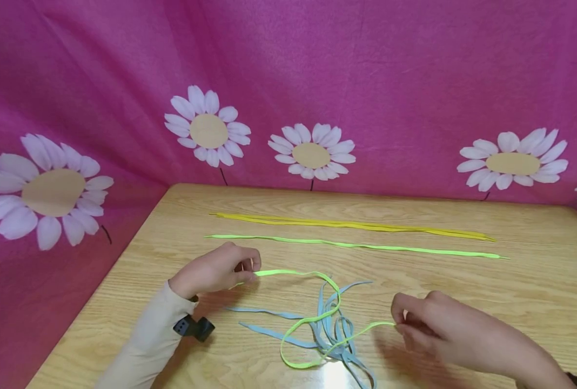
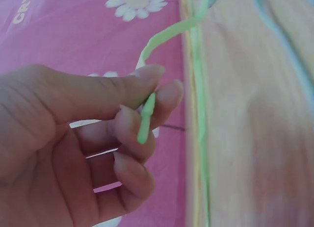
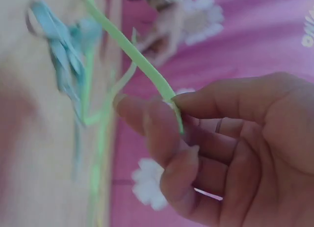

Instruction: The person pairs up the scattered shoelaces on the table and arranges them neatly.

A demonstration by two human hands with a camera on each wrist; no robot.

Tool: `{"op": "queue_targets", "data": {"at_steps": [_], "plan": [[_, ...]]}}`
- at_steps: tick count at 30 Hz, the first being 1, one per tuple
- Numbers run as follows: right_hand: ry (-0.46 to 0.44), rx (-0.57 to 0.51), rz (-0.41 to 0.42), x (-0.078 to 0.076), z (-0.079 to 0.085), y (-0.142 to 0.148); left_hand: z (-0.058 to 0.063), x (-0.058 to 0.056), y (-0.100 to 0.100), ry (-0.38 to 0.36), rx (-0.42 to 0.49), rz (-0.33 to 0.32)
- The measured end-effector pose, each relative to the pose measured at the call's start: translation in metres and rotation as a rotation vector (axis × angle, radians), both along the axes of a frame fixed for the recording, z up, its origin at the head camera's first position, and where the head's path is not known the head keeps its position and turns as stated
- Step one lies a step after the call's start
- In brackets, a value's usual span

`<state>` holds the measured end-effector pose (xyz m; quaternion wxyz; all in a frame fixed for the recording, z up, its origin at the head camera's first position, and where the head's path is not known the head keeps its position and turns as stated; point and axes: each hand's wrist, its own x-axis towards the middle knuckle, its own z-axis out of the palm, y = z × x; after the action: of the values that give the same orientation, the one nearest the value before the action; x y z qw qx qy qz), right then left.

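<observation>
Head view: the looped green lace point(image 1: 339, 296) is pinched at its left end by the left hand point(image 1: 220, 267) and at its right end by the right hand point(image 1: 444, 329). Its slack curves across the blue laces point(image 1: 336, 354), which lie tangled at the near side of the tabletop point(image 1: 536, 281); contact between them could not be confirmed. Farther off, the straight green lace point(image 1: 351, 245) and, beyond it, the yellow laces point(image 1: 349, 223) are laid out left to right, presumably to be kept free of the tangle.

Left wrist view: the lace is nipped between thumb and fingers, its tip left protruding; a light hold is judged sufficient for so thin an item.

Right wrist view: a similar pinch is noted, apparently so that the slack can be controlled from both ends.
</observation>
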<state>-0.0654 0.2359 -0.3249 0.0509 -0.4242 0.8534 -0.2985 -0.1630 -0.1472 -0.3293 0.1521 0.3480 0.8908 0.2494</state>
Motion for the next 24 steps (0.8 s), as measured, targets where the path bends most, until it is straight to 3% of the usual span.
{"op": "queue_targets", "data": {"at_steps": [5,9,13,18,22,24], "plan": [[0.083,-0.077,0.019,-0.011,0.013,0.028,0.008,-0.004,-0.013,0.052,0.01,0.024],[0.184,-0.076,-0.023,-0.018,0.019,0.05,0.011,-0.007,-0.023,0.07,0.0,0.007],[0.272,-0.029,-0.122,-0.019,0.026,0.07,0.014,-0.009,-0.03,0.085,-0.031,0.02],[0.361,0.039,-0.298,-0.019,0.031,0.091,0.016,-0.011,-0.036,0.105,-0.039,0.083],[0.353,0.097,-0.435,-0.017,0.032,0.107,0.017,-0.012,-0.041,0.117,-0.027,0.123],[0.31,0.072,-0.487,-0.017,0.031,0.118,0.018,-0.013,-0.044,0.123,-0.013,0.137]]}}
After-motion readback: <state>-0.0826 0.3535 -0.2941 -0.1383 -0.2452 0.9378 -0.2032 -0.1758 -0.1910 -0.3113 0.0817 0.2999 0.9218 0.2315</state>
